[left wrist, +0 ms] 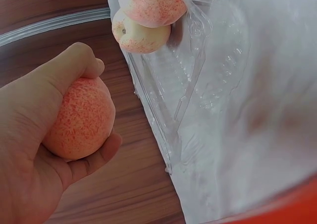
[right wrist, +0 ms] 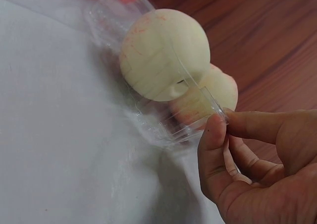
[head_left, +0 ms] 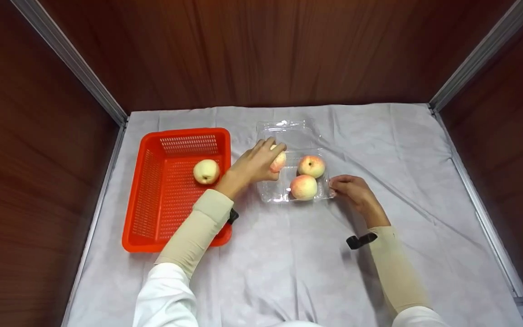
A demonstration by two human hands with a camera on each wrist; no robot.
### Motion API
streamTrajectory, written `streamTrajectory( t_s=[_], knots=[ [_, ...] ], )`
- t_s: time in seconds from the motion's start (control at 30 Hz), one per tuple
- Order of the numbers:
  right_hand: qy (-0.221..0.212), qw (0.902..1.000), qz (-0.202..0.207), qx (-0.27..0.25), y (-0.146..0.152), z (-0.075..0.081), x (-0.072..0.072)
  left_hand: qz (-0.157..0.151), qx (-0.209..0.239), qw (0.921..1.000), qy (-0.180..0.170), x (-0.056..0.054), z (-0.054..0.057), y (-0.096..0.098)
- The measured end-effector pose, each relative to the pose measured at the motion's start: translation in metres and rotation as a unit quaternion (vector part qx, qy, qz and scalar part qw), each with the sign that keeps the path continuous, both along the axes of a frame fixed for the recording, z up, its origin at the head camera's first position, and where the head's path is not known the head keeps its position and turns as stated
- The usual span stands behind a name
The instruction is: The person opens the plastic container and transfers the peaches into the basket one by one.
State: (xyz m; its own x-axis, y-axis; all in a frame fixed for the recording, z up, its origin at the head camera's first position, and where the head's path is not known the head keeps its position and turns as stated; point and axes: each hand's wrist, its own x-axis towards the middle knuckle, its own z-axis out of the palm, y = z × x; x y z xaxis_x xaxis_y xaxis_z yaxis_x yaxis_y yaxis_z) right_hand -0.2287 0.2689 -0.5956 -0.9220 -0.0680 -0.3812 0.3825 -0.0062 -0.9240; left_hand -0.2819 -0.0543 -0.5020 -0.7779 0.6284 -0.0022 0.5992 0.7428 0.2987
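A pink-speckled peach [left wrist: 81, 120] is gripped in my left hand [head_left: 257, 162], held over the left part of a clear plastic clamshell box [head_left: 279, 193]. The box lies open, its lid [head_left: 288, 131] folded back on the far side. Two more peaches sit in the right part of the box, a far one [head_left: 311, 166] and a near one [head_left: 303, 187]. My right hand [head_left: 354, 190] pinches the box's right rim between thumb and finger, as the right wrist view shows [right wrist: 257, 159].
Left of the box stands a red plastic basket [head_left: 132, 227] with one pale peach [head_left: 206, 171] inside. A wrinkled white cloth [head_left: 279, 272] covers the table. Brown wood-grain panels [head_left: 252, 54] enclose the back and sides.
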Motion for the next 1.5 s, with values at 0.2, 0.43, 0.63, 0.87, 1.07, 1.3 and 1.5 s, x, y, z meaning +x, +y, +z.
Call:
streamTrajectory(
  t_s=[0.2, 0.43, 0.63, 0.87, 1.07, 1.3, 1.5],
  knots=[
    [0.007, 0.9999, 0.007, -0.010, 0.001, -0.001, 0.000, -0.001, 0.006, 0.9999, 0.012, 0.000, 0.002, -0.003],
    [-0.014, 0.9999, 0.000, 0.002, 0.001, 0.002, -0.001, 0.007, 0.013, 0.9998, 0.015, 0.000, 0.004, -0.008],
    [-0.015, 0.9998, 0.001, -0.012, 0.000, 0.004, -0.001, 0.012, 0.014, 0.9997, 0.016, -0.002, 0.008, -0.012],
    [-0.016, 0.9999, 0.001, -0.007, -0.001, 0.005, -0.001, 0.025, 0.017, 0.9994, 0.014, -0.003, 0.010, -0.016],
    [-0.015, 0.9999, -0.003, -0.006, -0.001, 0.004, 0.000, 0.031, 0.022, 0.9992, 0.011, -0.003, 0.012, -0.020],
    [-0.018, 0.9998, -0.011, -0.004, -0.001, 0.003, 0.000, 0.042, 0.031, 0.9986, 0.004, -0.004, 0.014, -0.026],
    [-0.020, 0.9998, -0.005, -0.005, -0.001, 0.004, 0.000, 0.049, 0.031, 0.9983, 0.007, -0.005, 0.017, -0.031]
  ],
)
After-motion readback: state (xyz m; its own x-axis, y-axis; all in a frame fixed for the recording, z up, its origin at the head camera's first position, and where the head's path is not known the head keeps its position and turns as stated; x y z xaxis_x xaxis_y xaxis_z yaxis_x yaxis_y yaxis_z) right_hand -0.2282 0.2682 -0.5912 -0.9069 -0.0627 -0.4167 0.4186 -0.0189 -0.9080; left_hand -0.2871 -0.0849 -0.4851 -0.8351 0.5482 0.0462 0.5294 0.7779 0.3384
